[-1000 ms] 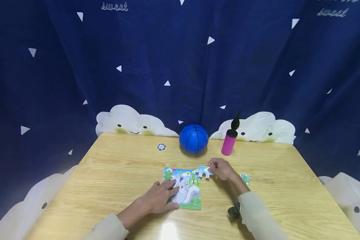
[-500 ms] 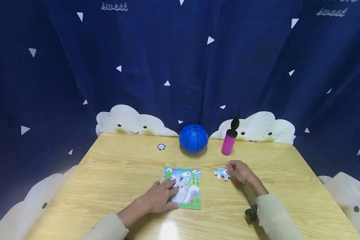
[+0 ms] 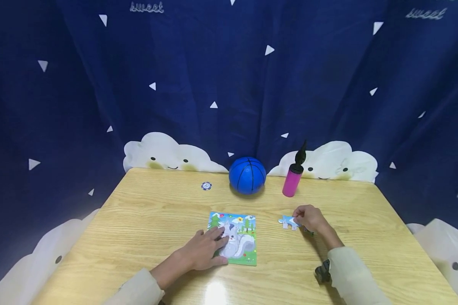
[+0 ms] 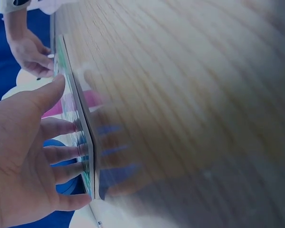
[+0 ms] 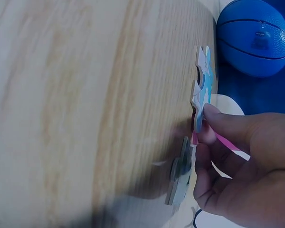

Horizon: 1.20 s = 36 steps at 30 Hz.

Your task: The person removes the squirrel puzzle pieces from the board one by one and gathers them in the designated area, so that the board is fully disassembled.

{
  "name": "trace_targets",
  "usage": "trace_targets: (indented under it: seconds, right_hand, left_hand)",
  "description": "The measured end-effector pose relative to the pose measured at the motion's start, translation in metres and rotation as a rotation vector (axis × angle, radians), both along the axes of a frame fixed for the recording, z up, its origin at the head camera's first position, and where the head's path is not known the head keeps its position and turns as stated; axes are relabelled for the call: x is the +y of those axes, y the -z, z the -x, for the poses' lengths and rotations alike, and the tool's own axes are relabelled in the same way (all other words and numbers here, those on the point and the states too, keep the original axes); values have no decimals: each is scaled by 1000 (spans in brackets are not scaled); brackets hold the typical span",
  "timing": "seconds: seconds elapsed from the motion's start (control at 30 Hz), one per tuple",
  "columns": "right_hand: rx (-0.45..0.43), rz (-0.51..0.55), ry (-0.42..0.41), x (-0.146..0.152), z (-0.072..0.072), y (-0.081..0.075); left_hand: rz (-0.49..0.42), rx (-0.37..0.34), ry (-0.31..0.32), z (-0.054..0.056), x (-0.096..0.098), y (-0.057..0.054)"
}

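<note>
My left hand (image 3: 203,250) rests with spread fingers on the left side of a square jigsaw puzzle (image 3: 245,248) with a grey squirrel picture. In the left wrist view its fingertips touch the puzzle's face, and the puzzle's thin edge shows. Right of the puzzle, my right hand (image 3: 312,219) pinches a light-blue and white puzzle piece (image 5: 205,90) between thumb and finger. From the right wrist view, this piece looks held just off the table. Another puzzle piece (image 5: 180,173) lies on the wood below that hand, mostly hidden by it in the head view.
Behind the puzzle stand a blue ball (image 3: 247,176) and a pink hand pump (image 3: 291,180) with a black top. A blue and white poker chip (image 3: 206,186) lies at the back left of the wooden table (image 3: 145,212). A dark blue curtain (image 3: 183,84) hangs behind.
My right hand has carried the puzzle piece away from the puzzle's upper right corner, to the right, over the other loose piece. The left hand has stayed on the puzzle.
</note>
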State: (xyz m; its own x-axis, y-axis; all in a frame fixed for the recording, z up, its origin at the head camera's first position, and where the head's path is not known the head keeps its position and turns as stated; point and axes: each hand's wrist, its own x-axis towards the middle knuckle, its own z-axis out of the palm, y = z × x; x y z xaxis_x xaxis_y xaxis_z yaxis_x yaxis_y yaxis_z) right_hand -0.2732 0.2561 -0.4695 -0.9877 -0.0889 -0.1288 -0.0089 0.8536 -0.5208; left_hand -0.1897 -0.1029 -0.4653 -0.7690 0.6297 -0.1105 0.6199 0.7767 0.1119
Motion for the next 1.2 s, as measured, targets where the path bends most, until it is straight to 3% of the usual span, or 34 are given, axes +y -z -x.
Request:
trace_targets:
  seconds: [0.13, 0.47, 0.73, 0.97, 1.2]
  right_hand:
    - [5, 7, -4, 0, 0, -3]
    - [118, 5, -54, -18, 5, -4]
    - [94, 138, -44, -68, 9, -7]
    - [125, 189, -135, -118, 13, -6]
    - [41, 256, -118, -158, 12, -2]
  left_hand:
    - [-11, -5, 0, 0, 0, -2]
    - [-6, 12, 6, 1, 0, -1]
    - [7, 27, 6, -1, 1, -3]
    - [-33, 5, 6, -6, -6, -6]
    - [-30, 5, 10, -12, -13, -4]
